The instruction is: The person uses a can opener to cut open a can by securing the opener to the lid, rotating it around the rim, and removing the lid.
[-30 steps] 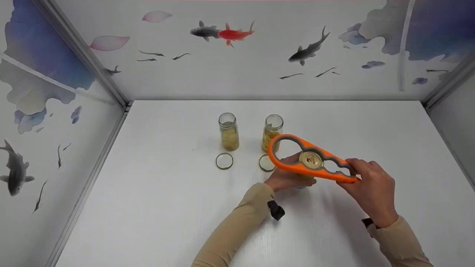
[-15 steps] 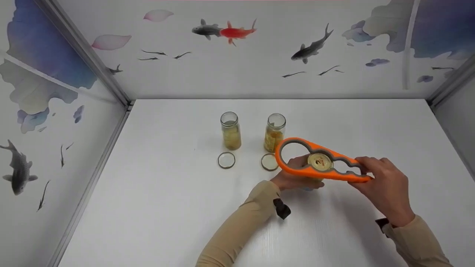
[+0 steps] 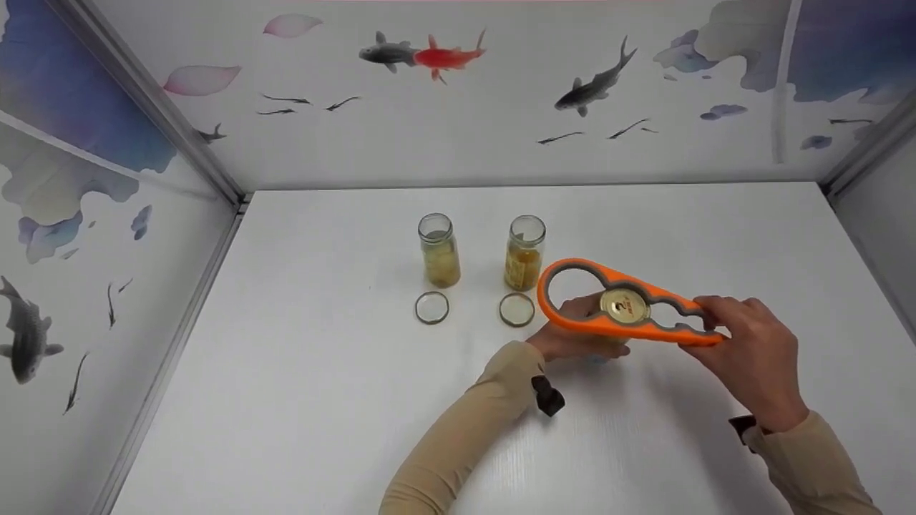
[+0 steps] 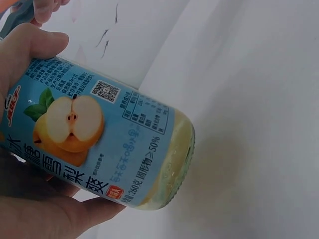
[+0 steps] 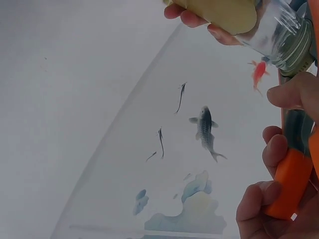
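Observation:
My left hand (image 3: 576, 340) grips a glass jar (image 4: 99, 134) with a blue pear label, its fingers and thumb wrapped round the body. In the left wrist view the jar is tilted, its base off the table. The jar's gold lid (image 3: 624, 306) sits inside the middle opening of an orange-and-grey jar opener (image 3: 637, 331). At the narrow end of this opener, my right hand (image 3: 758, 350) holds both handles between thumb and fingers. The right wrist view shows the jar's glass neck (image 5: 294, 47) beside the opener.
Two lidless glass jars stand further back, one with pale yellow contents (image 3: 441, 263), one with orange-yellow contents (image 3: 523, 266). A loose lid lies before each, the left lid (image 3: 432, 307) and the right lid (image 3: 517, 310). Fish-patterned walls (image 3: 486, 150) border the white table (image 3: 300, 343).
Both hands have shifted a little to the right over the table, carrying the jar and the opener along. The opener still surrounds the lid, and both grips look the same.

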`<state>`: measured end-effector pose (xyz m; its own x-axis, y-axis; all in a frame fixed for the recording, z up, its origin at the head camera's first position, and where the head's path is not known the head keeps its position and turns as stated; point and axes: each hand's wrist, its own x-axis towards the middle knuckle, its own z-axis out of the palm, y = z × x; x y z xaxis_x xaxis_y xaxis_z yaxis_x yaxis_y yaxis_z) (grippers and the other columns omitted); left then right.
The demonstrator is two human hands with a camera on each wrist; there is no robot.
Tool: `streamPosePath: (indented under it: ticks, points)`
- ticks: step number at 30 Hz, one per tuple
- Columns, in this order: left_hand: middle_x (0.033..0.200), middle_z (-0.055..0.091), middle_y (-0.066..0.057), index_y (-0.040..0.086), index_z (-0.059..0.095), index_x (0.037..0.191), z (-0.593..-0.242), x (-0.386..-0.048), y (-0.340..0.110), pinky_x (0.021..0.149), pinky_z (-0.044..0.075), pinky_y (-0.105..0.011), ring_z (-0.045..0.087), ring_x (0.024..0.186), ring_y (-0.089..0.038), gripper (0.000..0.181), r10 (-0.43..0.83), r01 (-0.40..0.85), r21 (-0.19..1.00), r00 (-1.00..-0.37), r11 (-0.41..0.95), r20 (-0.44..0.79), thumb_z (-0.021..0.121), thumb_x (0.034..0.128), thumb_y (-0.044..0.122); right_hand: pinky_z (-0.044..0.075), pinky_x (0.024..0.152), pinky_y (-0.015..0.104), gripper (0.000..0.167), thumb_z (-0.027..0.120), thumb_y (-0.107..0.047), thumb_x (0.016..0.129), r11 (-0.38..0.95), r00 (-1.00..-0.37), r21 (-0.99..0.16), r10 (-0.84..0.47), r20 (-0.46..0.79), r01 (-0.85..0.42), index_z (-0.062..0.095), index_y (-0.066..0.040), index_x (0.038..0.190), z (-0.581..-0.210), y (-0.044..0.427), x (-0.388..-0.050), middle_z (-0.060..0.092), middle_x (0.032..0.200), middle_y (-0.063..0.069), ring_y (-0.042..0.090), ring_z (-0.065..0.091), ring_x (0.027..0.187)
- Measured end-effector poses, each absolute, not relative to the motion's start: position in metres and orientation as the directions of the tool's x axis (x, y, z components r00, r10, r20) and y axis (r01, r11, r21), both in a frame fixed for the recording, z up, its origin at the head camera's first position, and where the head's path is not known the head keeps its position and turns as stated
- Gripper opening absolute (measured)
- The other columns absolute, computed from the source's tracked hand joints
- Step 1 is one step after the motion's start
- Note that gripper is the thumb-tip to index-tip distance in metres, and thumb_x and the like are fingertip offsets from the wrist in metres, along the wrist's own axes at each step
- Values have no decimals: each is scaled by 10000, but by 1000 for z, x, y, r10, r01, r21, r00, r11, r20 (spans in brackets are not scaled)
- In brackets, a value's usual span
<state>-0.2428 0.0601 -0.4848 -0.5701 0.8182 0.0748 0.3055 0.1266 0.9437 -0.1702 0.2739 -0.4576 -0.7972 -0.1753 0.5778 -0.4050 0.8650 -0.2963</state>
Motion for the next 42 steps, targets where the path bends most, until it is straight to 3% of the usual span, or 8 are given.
streamPosePath:
  ticks: [1, 5, 8, 14, 20, 22, 28, 42]
  points:
    - [1369, 463, 227, 172, 464, 1443, -486, -244, 61, 737, 383, -180, 467, 964, -10, 745, 821, 316, 940, -566, 125, 81, 621, 773, -113, 423, 515, 319, 476, 899, 42, 531, 862, -799, -306, -170, 577, -405, 685, -2, 954, -457, 275, -170, 594, 718, 71, 181, 456, 652]
    - [1272, 548, 162, 145, 505, 1395, -503, -245, 60, 877, 386, -176, 494, 1017, -4, 707, 725, 221, 960, -688, 171, 29, 758, 760, -37, 383, 584, 222, 420, 863, 59, 579, 843, -805, -362, -132, 578, -398, 689, -1, 957, -455, 281, -172, 601, 728, 83, 187, 497, 678]
    - [1182, 590, 119, 125, 554, 1324, -518, -246, 58, 986, 359, -205, 502, 1088, -5, 682, 633, 159, 969, -774, 187, 5, 852, 714, 66, 359, 608, 215, 366, 828, 62, 616, 838, -801, -383, -102, 590, -389, 686, 17, 950, -452, 286, -172, 608, 728, 113, 229, 528, 685]
    - [1185, 590, 98, 137, 548, 1300, -521, -251, 60, 949, 386, -180, 506, 1079, -6, 639, 654, 223, 942, -756, 252, 4, 849, 737, 150, 331, 578, 175, 365, 820, 73, 611, 845, -809, -418, -30, 587, -334, 685, 38, 948, -449, 298, -172, 632, 717, 163, 257, 518, 650]
    - [1125, 598, 121, 117, 562, 1293, -519, -253, 67, 910, 419, -190, 519, 1041, -20, 613, 647, 133, 960, -760, 245, -60, 835, 744, 128, 319, 567, 146, 334, 796, 58, 632, 850, -829, -458, 46, 558, -260, 687, 46, 948, -453, 306, -169, 647, 723, 200, 290, 521, 617]
    - [1121, 593, 130, 117, 556, 1313, -519, -254, 69, 921, 415, -197, 514, 1046, -19, 634, 644, 94, 969, -761, 230, -78, 834, 743, 113, 319, 566, 132, 317, 785, 46, 645, 848, -834, -474, 73, 547, -237, 690, 46, 947, -454, 308, -168, 652, 726, 206, 244, 526, 601]
    - [1154, 583, 126, 115, 503, 1389, -520, -260, 71, 952, 396, -207, 504, 1071, -18, 734, 642, 36, 976, -758, 215, -113, 836, 735, 86, 316, 570, 101, 295, 768, 34, 664, 837, -846, -516, 134, 515, -182, 691, 53, 948, -457, 313, -164, 659, 727, 213, -55, 432, 592]
    - [1179, 581, 142, 224, 541, 1356, -524, -278, 69, 991, 369, -254, 489, 1103, -36, 711, 613, 55, 978, -786, 203, -83, 848, 727, 96, 308, 506, 129, 282, 766, 11, 661, 839, -865, -538, 205, 458, -87, 701, 37, 934, -467, 322, -152, 659, 717, 195, -56, 428, 550]
